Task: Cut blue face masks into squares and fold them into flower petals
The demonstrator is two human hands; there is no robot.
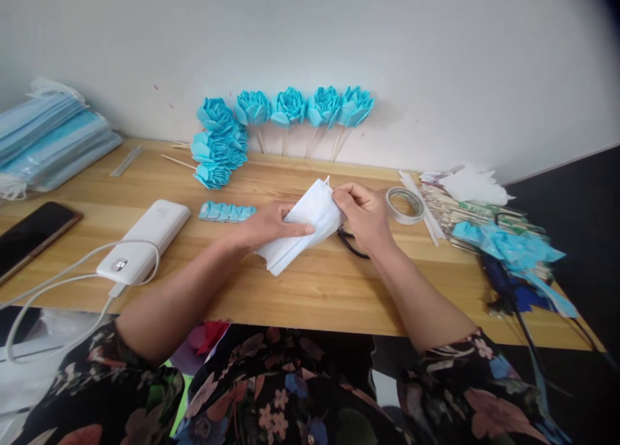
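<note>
A pale face mask (pixel 303 222), white side up, is held above the middle of the wooden table. My left hand (pixel 274 225) grips its left part, with the thumb lying across the top. At the mask's upper right corner, my right hand (pixel 361 209) pinches the edge between thumb and fingertips, close to a small white ear loop. Just left of my left hand lies a row of folded blue pieces (pixel 227 212). Beneath my right hand, part of a black handle or cable (pixel 351 243) shows; most of it is hidden.
Blue flowers on sticks (pixel 289 107) lean on the wall, with more flowers (pixel 217 148) piled left. Further left are stacked masks (pixel 53 135), a phone (pixel 36 235) and a corded power bank (pixel 145 241). Rightward lie a tape roll (pixel 405 205), white strips (pixel 422 206) and blue scraps (pixel 513 245).
</note>
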